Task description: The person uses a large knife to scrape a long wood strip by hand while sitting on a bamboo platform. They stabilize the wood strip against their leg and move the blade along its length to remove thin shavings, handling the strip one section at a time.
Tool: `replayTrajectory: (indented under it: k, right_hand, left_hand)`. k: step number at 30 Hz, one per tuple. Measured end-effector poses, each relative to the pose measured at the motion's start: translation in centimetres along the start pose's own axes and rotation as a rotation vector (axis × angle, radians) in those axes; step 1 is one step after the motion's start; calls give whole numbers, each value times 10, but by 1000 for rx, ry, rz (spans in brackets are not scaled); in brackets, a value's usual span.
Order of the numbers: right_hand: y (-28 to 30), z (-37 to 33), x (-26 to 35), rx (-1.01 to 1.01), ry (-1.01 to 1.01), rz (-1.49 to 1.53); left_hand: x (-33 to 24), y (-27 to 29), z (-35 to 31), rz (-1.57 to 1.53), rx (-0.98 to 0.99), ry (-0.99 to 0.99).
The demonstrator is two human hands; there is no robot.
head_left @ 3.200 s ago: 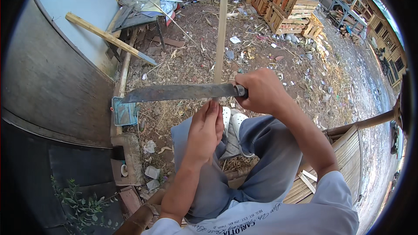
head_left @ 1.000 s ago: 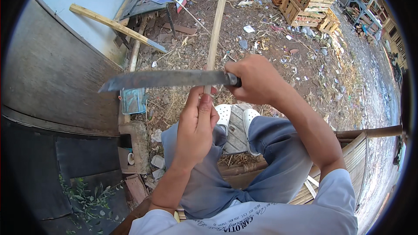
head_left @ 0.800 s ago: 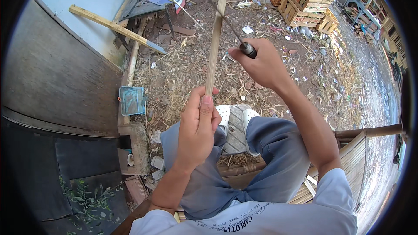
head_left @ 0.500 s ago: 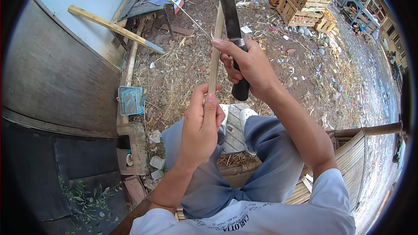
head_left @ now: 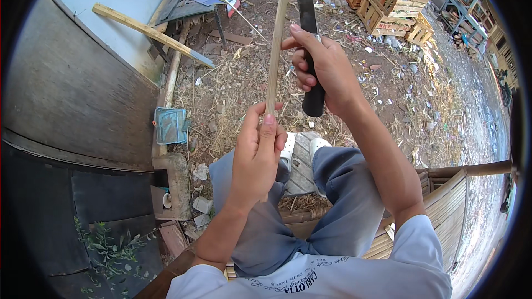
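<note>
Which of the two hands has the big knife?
The right hand, holding the knife by its black handle; the left hand grips the strip instead.

We are reaching forward with both arms, bending them at the elbows. Our left forearm (head_left: 220, 238) is rising from the lower edge and leaning slightly to the right, its wrist (head_left: 239, 205) running on almost straight. Our left hand (head_left: 256, 160) is gripping firmly, its thumb (head_left: 268, 127) pressing along the top while the fingers are curling underneath. Our right forearm (head_left: 383, 155) is slanting up and to the left from its elbow. Our right hand (head_left: 327, 69) is hovering farther forward, its lower fingers curling in a grasp, its thumb (head_left: 306, 37) and index finger (head_left: 290, 43) extending leftward.
</note>
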State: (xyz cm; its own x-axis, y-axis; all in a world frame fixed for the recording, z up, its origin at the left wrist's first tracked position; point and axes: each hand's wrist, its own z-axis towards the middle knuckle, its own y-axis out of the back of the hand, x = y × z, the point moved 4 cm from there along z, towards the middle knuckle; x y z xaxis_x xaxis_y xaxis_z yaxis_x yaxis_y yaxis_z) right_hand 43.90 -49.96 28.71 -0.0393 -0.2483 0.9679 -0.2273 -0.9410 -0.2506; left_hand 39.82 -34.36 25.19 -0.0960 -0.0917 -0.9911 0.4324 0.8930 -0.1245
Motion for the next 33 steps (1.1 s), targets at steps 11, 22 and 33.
replayTrajectory:
  k: [11,22,33]
  right_hand:
    - [-14,-18,-8,445,240,-818]
    - [-16,-29,9,483,594,-1249]
    - [2,-21,8,348,460,-1399]
  left_hand:
    - [-2,12,3,-342,-42,131]
    - [2,8,1,98,-146,-129]
    - [-2,13,-2,483,-149,-246]
